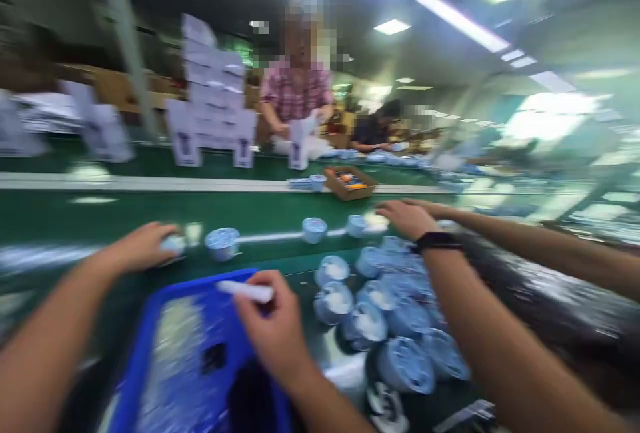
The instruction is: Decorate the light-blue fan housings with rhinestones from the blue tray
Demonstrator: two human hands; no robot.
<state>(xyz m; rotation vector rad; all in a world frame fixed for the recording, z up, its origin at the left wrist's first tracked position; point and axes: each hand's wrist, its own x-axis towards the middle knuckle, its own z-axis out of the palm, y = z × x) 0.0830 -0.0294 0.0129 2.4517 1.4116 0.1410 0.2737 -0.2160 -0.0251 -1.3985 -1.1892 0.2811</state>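
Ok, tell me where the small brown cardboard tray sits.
The small brown cardboard tray sits in the middle of the head view on the green conveyor belt, beyond the row of round white lamp parts.

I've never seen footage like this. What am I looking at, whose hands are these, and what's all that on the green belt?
No machine here: a camera on a worker's head looks down at their own bare hands, and motion blurs the picture. The left hand closes on a small round tub on the green conveyor belt. The right hand, wearing a wristband, reaches out open over the belt. More tubs are heaped nearby, beside a blue crate. Another hand holds a white marker; a further arm comes in from the right.
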